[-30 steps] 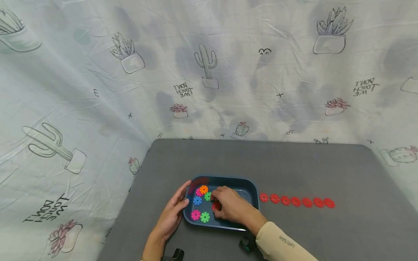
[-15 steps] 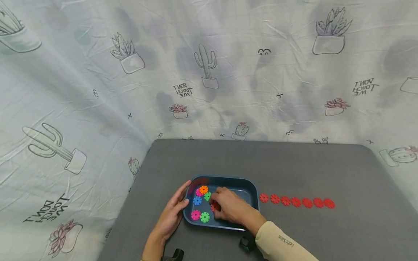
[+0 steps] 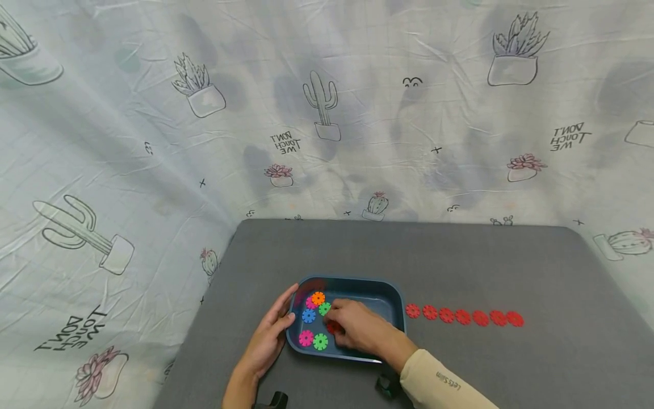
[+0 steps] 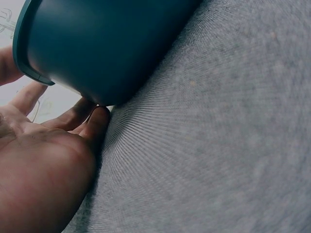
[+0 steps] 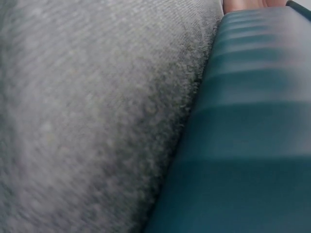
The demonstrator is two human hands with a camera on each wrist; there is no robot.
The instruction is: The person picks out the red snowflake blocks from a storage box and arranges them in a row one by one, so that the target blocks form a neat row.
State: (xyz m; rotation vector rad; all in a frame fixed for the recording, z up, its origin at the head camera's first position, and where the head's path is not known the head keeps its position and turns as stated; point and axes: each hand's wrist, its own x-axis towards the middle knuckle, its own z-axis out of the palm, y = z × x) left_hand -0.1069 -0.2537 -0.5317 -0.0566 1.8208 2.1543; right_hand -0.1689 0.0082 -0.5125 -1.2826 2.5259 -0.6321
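A dark blue tray (image 3: 375,289) stands on the grey table. At its left end my left hand (image 3: 265,341) holds the rim with the thumb over the edge; in the left wrist view, the fingers (image 4: 99,124) meet the outer wall low down. My right hand (image 3: 360,326) reaches into the tray with curled fingers and pinches a red notched disc (image 3: 333,327), mostly hidden by the hand. Left of it lie notched discs: orange (image 3: 318,297), blue (image 3: 309,316), pink (image 3: 306,338) and two greens, one (image 3: 320,341) near the front wall. The right wrist view shows only the tray's outside.
A row of several red discs (image 3: 462,317) runs rightward from the tray's right side, the last two overlapping. Behind the grey table (image 3: 409,250) hangs a pale cloth (image 3: 368,170) printed with cacti. Another cloth side closes off the left.
My right hand has shifted slightly left within the tray, along with the red disc at its fingertips. The left hand and the red row look the same.
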